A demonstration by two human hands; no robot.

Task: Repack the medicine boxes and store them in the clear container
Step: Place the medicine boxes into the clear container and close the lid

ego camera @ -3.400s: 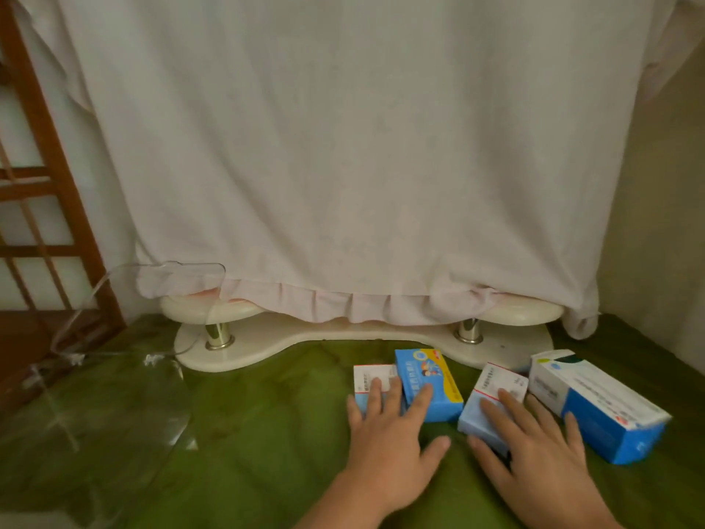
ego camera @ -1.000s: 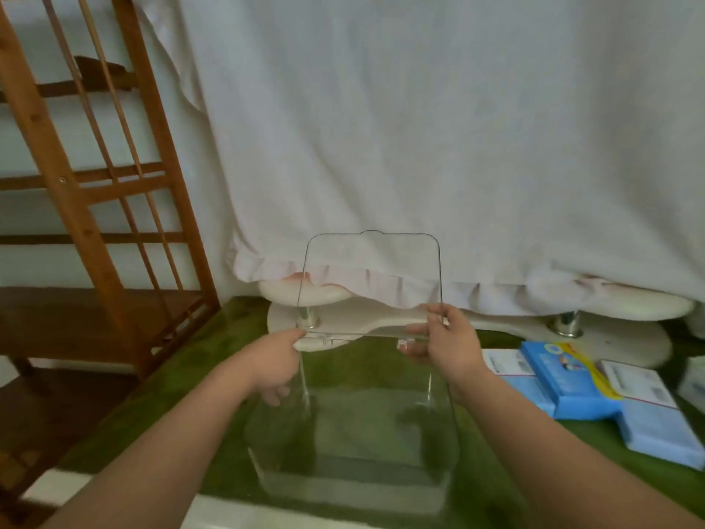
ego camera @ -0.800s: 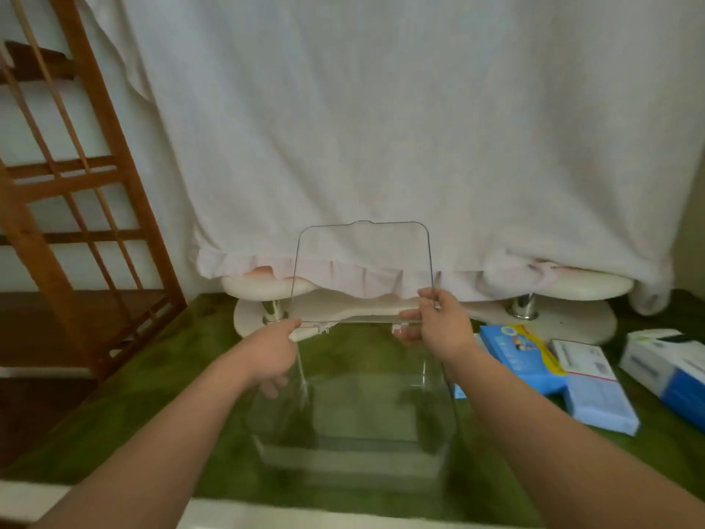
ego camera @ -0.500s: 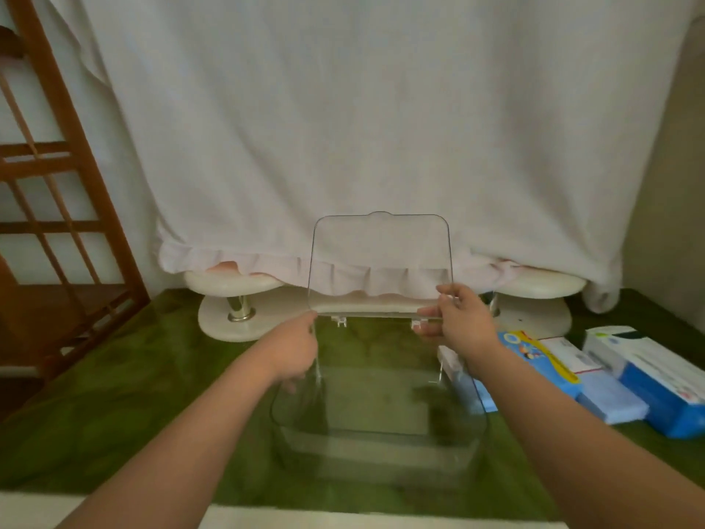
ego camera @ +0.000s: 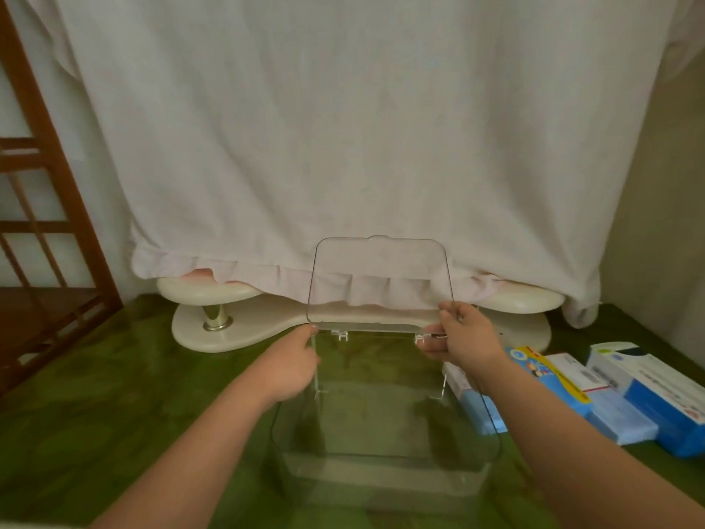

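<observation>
The clear container (ego camera: 385, 463) stands on the green table in front of me, nothing inside it. Its hinged clear lid (ego camera: 379, 284) stands upright at the back. My left hand (ego camera: 292, 362) grips the container's back left corner below the lid. My right hand (ego camera: 463, 334) pinches the lid's lower right corner by the hinge. Several medicine boxes lie to the right: a pale blue box (ego camera: 477, 402) against the container's side, a blue and yellow box (ego camera: 541, 370), another pale blue box (ego camera: 610, 414) and a large white and blue box (ego camera: 660, 395).
A cream stand with metal posts (ego camera: 236, 322) sits at the back under a hanging white cloth (ego camera: 343, 127). A brown wooden rack (ego camera: 42, 231) stands at the left. The green cloth (ego camera: 114, 406) covers the table.
Both hands left the medicine boxes, took hold of the clear container and brought it from the left to the middle, beside the boxes. The lid stays raised.
</observation>
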